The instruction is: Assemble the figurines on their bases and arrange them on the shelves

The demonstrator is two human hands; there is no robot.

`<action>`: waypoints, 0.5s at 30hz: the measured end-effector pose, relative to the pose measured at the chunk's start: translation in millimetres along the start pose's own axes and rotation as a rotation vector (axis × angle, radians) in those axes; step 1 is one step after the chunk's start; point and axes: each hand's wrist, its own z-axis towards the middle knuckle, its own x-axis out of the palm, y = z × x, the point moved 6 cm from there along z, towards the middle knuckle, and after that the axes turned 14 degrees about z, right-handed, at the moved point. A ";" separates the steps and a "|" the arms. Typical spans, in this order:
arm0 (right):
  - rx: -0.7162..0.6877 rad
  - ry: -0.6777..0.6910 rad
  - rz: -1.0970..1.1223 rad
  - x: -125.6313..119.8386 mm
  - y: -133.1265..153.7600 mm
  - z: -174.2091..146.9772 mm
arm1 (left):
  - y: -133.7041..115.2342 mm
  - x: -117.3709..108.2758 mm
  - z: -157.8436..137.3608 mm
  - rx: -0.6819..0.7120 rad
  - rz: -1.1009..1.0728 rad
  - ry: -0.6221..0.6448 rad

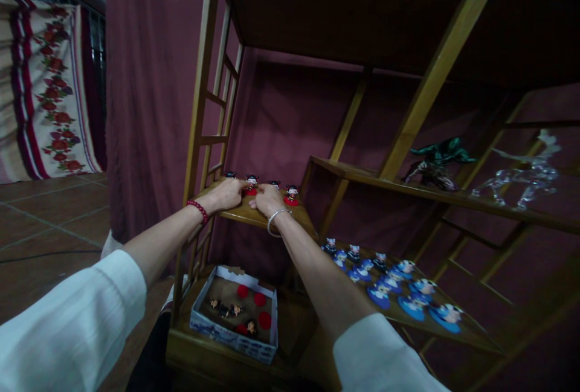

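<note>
On the left-hand shelf [247, 214], a small black-haired figurine [252, 182] in red stands upright on a red round base, between my two hands. My left hand [225, 194], with a red bead bracelet at the wrist, has its fingertips closed against the figurine's left side. From the right, my right hand [268, 200], wearing a pale bracelet, pinches at the same figurine and its base. Another figurine [292, 192] on a red base stands just right of my right hand. Two more similar heads show behind my hands, their bodies partly hidden.
Below, an open cardboard box [233, 343] holds several figurines and red discs. Blue-and-white figurines [389, 280] fill a lower shelf at right. A green dragon-like figure [437, 162] and a clear glass animal [525, 174] stand higher. A wooden post [199, 102] rises at left.
</note>
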 end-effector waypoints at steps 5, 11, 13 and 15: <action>-0.021 -0.115 -0.023 -16.2 -6.4 -1.8 | -2.3 -3.6 -2.1 -0.028 0.023 -0.034; -0.044 -0.234 -0.030 -38.7 -13.7 -4.8 | -10.9 -0.4 3.2 0.046 -0.019 -0.062; -0.057 -0.265 -0.071 -44.8 -13.4 -7.0 | -15.6 1.5 5.9 0.067 -0.035 -0.069; -0.049 -0.274 -0.105 -48.8 -13.9 -9.0 | -21.5 3.4 8.4 0.067 -0.045 -0.063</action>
